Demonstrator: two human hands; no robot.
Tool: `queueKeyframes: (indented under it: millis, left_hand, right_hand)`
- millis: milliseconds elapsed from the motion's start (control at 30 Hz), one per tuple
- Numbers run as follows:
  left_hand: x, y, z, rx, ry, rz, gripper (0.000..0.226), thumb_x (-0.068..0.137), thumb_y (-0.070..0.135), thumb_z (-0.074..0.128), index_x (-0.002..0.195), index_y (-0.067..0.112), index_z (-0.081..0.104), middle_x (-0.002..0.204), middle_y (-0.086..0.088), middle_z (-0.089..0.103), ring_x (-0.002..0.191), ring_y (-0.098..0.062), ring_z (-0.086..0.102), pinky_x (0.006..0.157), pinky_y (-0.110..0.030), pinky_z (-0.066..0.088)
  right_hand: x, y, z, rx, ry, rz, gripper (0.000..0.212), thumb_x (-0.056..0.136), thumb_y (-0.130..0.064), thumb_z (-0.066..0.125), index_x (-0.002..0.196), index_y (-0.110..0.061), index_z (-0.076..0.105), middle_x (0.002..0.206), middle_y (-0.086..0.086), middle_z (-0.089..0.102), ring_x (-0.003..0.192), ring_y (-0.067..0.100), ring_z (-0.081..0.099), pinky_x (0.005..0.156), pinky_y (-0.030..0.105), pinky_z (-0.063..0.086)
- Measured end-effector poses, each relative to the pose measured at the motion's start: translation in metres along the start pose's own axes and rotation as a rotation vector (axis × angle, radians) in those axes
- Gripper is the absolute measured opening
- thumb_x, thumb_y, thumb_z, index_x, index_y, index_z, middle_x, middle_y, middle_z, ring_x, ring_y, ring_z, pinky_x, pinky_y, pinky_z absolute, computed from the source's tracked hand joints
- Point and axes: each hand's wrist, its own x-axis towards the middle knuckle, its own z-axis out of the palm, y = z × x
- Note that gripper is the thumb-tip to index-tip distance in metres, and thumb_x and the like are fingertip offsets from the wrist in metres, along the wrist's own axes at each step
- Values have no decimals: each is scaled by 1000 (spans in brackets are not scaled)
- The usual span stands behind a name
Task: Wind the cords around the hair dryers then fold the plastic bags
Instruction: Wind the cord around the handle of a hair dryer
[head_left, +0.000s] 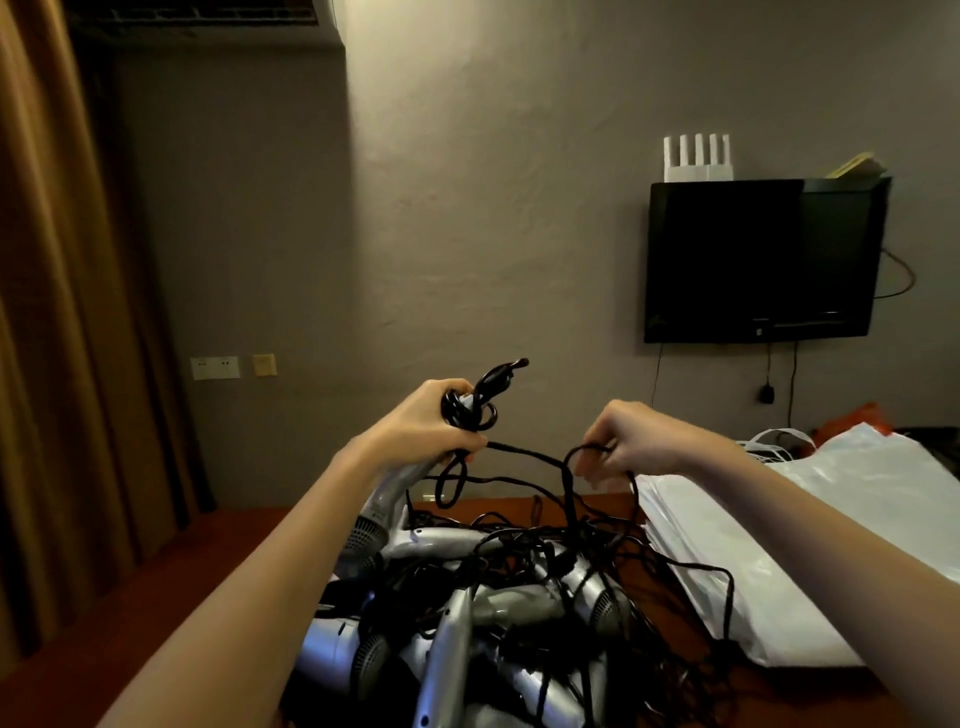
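Note:
My left hand (431, 421) grips the handle of a silver hair dryer (382, 506), raised above the table, with black cord loops bunched in the fist and the plug (501, 375) sticking up. My right hand (631, 439) pinches a stretch of the same black cord (530, 457) that runs between both hands. Below lies a pile of several silver hair dryers (488, 608) tangled in black cords. White plastic bags (810, 525) are stacked at the right.
The pile sits on a reddish-brown table (524, 506). A wall-mounted TV (758, 260) with a white router on top hangs at the right. Brown curtains (67, 312) cover the left side. An orange bag (857, 418) lies behind the white ones.

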Motion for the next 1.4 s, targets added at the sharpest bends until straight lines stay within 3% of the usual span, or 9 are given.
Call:
queueKeyframes:
  millis: [133, 300, 567, 667, 767, 867, 967, 1200, 1400]
  left_hand:
    - [6, -7, -1, 134, 102, -35, 27, 73, 10, 78, 88, 24, 61, 81, -3, 68, 80, -24, 66, 74, -32, 52]
    - [10, -6, 8, 261, 318, -117, 36, 72, 15, 75, 101, 28, 58, 87, 2, 70, 85, -22, 66, 80, -41, 55]
    - [10, -4, 21, 319, 315, -165, 38, 78, 20, 74, 111, 24, 57, 97, -2, 69, 90, -26, 65, 82, -42, 54]
    - [6, -3, 36, 196, 248, -146, 36, 73, 20, 76, 104, 28, 59, 91, 1, 71, 88, -21, 68, 83, -44, 56]
    - [10, 7, 50, 119, 193, -81, 31, 74, 16, 76, 97, 28, 59, 83, 7, 69, 82, -15, 67, 73, -31, 55]
    - [17, 26, 54, 47, 190, -2, 31, 74, 15, 80, 95, 25, 59, 80, 9, 67, 79, -13, 66, 67, -21, 50]
    - [17, 35, 47, -6, 212, 17, 30, 68, 19, 79, 92, 24, 61, 83, 1, 70, 82, -19, 68, 79, -41, 56]
    - [4, 22, 37, -71, 323, -3, 31, 69, 13, 81, 92, 22, 62, 83, -2, 71, 80, -23, 71, 81, -50, 57]
    - [5, 19, -10, -75, 447, 8, 34, 75, 6, 80, 100, 19, 61, 88, 0, 71, 86, -23, 70, 87, -49, 56]
  right_hand:
    - [-9, 11, 5, 445, 57, -1, 15, 92, -14, 61, 102, -9, 71, 70, 2, 71, 41, 9, 51, 40, 18, 38]
    - [-7, 15, 20, 549, 159, 33, 24, 99, -26, 49, 115, -19, 65, 51, 5, 55, 37, 9, 33, 37, 18, 25]
    - [-18, 38, 23, 518, 187, 191, 28, 97, -26, 53, 121, -17, 65, 57, 6, 55, 36, 5, 38, 37, 16, 29]
    - [-19, 29, 20, 20, 115, 210, 50, 90, -43, 61, 133, -19, 57, 114, 6, 67, 89, 12, 65, 75, 24, 50]
    - [-17, -5, 30, -408, 182, 190, 69, 87, -50, 61, 143, -16, 41, 149, 7, 33, 135, 25, 36, 109, 39, 35]
    - [-8, -28, 59, -23, 325, 23, 48, 89, -25, 65, 133, -14, 49, 135, 3, 49, 126, 20, 47, 105, 34, 40]
    - [-8, -17, 87, 393, 453, -15, 33, 90, -7, 62, 122, -15, 56, 112, -2, 66, 107, 11, 60, 94, 25, 48]
    - [-2, 18, 112, 258, 338, 62, 13, 86, -22, 70, 76, -16, 73, 78, -4, 68, 78, 7, 63, 69, 19, 46]
    - [-27, 59, 133, 157, 273, 199, 15, 86, -29, 70, 72, -23, 68, 90, -3, 57, 81, 6, 54, 68, 13, 36]
